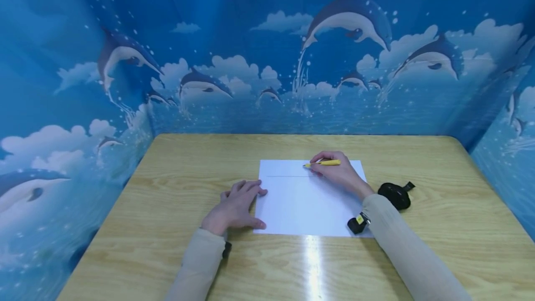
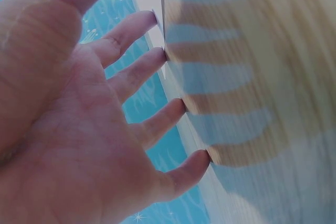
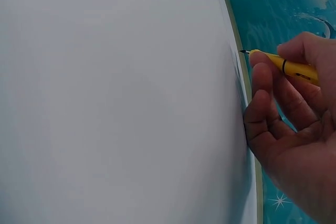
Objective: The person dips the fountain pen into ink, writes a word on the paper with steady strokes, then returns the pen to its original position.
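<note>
A white sheet of paper (image 1: 301,203) lies on the wooden table, with one thin dark line (image 1: 288,176) running across its upper part. My right hand (image 1: 336,171) pinches a yellow pen (image 1: 330,162) above the far side of the sheet, its tip pointing left. In the right wrist view the pen (image 3: 275,61) shows a dark nib, and the curled lower fingers rest along the paper (image 3: 131,98). At the sheet's left edge my left hand (image 1: 236,206) lies with fingers spread, fingertips and thumb at the paper's border. The left wrist view shows those fingertips (image 2: 197,161) touching the tabletop.
A black rounded object (image 1: 394,195) with a short strap sits on the table (image 1: 188,166) right of the paper. A small black wrist device (image 1: 357,223) overlaps the sheet's lower right corner. A blue dolphin-print curtain (image 1: 251,59) surrounds the table's back and sides.
</note>
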